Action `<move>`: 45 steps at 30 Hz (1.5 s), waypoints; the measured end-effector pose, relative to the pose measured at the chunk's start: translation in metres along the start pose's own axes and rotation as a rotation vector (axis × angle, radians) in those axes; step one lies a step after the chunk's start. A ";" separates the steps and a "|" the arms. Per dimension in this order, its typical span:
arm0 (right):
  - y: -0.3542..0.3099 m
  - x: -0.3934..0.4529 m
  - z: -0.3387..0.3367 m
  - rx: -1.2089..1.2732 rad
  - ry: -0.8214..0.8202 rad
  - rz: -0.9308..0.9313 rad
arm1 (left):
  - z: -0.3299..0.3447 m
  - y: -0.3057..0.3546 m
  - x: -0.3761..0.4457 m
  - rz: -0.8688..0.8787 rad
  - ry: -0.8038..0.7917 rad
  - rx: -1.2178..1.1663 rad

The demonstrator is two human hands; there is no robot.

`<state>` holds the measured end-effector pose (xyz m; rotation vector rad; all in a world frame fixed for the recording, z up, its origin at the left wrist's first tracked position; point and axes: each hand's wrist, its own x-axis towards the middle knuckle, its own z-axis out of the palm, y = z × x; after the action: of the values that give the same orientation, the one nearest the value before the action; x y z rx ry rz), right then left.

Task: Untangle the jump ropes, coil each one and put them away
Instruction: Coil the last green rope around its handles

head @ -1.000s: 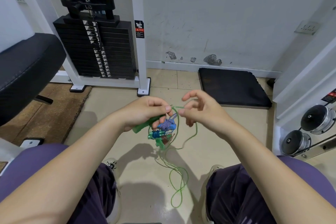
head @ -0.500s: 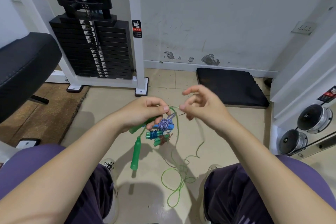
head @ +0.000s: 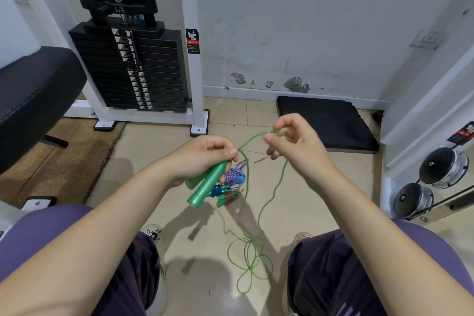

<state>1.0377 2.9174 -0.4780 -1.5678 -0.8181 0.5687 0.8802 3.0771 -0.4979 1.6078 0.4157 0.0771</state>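
1. Our left hand, at frame centre, holds both green handles in a clenched grip, with the thumb pinching the green rope where it leaves them.
2. Our right hand, just right of centre, pinches a raised loop of that rope; the slack hangs down to loose coils on the floor between our shoes.
3. Other bundled ropes lie on the floor just below the handles.
4. To coil well, we should draw even loops and feed slack steadily.
5. Open floor lies ahead; the weight stack upper left and black mat upper right stand well apart.
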 end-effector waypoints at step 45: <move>-0.005 -0.002 -0.006 -0.144 -0.180 0.106 | 0.004 0.007 -0.007 -0.085 -0.195 0.196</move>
<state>1.0397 2.9126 -0.4721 -1.7172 -0.9318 0.7493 0.8767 3.0707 -0.4905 1.7695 0.3476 -0.1890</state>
